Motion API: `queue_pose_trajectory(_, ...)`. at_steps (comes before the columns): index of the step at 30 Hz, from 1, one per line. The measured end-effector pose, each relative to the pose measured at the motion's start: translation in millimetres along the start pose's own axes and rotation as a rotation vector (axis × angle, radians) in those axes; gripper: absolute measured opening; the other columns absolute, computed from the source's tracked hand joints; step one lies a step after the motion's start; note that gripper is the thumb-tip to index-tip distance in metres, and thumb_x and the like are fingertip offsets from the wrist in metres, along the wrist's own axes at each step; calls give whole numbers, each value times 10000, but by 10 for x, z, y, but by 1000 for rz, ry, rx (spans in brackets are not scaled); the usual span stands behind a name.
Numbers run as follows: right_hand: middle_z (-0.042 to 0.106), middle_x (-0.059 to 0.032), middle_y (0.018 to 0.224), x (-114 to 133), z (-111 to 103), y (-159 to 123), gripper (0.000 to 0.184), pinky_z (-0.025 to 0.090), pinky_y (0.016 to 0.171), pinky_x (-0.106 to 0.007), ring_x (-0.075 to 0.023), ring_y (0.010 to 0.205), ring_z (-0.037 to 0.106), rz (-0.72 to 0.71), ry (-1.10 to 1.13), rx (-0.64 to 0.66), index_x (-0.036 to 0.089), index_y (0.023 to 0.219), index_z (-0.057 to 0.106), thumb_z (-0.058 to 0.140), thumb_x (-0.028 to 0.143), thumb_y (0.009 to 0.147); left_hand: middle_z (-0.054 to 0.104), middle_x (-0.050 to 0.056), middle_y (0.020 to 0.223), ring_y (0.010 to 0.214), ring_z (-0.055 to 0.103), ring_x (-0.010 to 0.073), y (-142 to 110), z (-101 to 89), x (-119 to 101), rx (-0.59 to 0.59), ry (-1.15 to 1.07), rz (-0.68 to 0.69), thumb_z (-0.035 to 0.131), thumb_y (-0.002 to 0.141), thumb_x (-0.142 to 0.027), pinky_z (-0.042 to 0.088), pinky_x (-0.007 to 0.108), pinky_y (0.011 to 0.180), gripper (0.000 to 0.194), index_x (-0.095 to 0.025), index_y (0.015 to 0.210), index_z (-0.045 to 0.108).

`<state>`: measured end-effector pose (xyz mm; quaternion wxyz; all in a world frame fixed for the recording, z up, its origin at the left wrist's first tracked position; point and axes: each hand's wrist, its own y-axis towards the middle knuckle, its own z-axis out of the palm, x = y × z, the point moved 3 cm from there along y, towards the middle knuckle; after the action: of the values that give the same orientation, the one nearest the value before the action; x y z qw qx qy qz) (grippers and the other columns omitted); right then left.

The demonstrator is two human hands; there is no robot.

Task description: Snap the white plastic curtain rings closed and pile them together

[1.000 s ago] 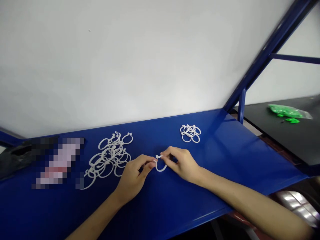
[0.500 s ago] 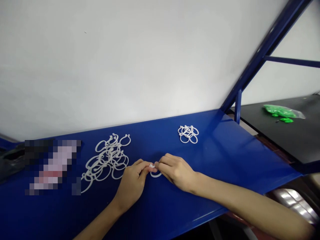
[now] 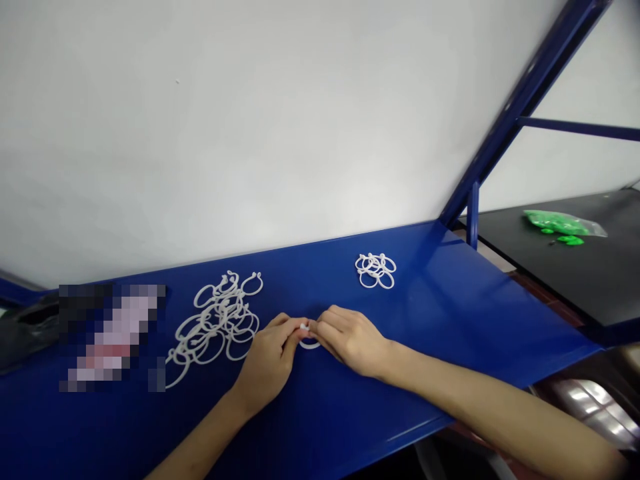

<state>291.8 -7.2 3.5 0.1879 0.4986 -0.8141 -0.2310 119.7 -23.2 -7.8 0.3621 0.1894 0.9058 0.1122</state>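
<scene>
One white ring (image 3: 309, 346) is pinched between both hands over the blue surface (image 3: 320, 420), the left hand (image 3: 265, 358) gripping one side with its fingertips, the right hand (image 3: 353, 340) the other. A tangled heap of rings (image 3: 220, 319) lies beside the left hand; a smaller cluster (image 3: 374, 270) sits beyond the right. Farther right, a bag of green pieces (image 3: 557, 222) rests on a black surface (image 3: 575, 273).

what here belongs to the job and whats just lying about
Part of it, it seems:
white ring, held in left hand and right hand
larger pile of white rings
smaller cluster of white rings

Apparently just lying about:
bag of green pieces on the black table
dark item at far left
pixelated item beside it
</scene>
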Motion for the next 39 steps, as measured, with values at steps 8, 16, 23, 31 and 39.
queue_pose_trajectory(8,683,-67,897,-829,-254,-8,142,480,794,-315,-200,852,617,558,-4,-168,182,914,674,560,240,974,581,160,1431,1342,449,378,149,-225,481,-92,601,-37,338,1014,-521,387,583,1088,594,-138,1422,537)
queue_pose_trajectory(16,746,-51,892,-1618,-456,-255,128,467,738,-289,-192,801,670,994,-93,-168,175,928,722,609,233,907,695,143,1273,1321,481,383,194,-281,529,-1,733,-72,410,1003,-451,327,590,1099,476,-145,1276,651)
queue_pose_trajectory(23,764,-50,906,-1617,-394,-255,156,452,756,-293,-215,865,669,1032,-147,-63,183,950,743,623,272,902,733,74,1181,1207,551,315,181,-233,307,36,623,56,482,987,-372,367,531,1042,317,-228,1174,695)
queue_pose_trajectory(31,753,-86,894,-1550,-451,-241,230,450,795,-314,-236,885,649,1021,-218,-19,159,939,751,602,334,935,681,123,1260,1214,509,353,152,-247,344,0,718,-29,485,965,-358,396,534,998,332,-168,1133,699)
queue_pose_trajectory(39,720,-95,899,-1299,-496,-145,210,464,886,-396,-269,917,606,820,-229,-141,162,1011,718,578,310,962,732,51,967,1014,587,282,141,-244,239,-40,586,111,509,967,-281,395,470,906,186,-230,879,665)
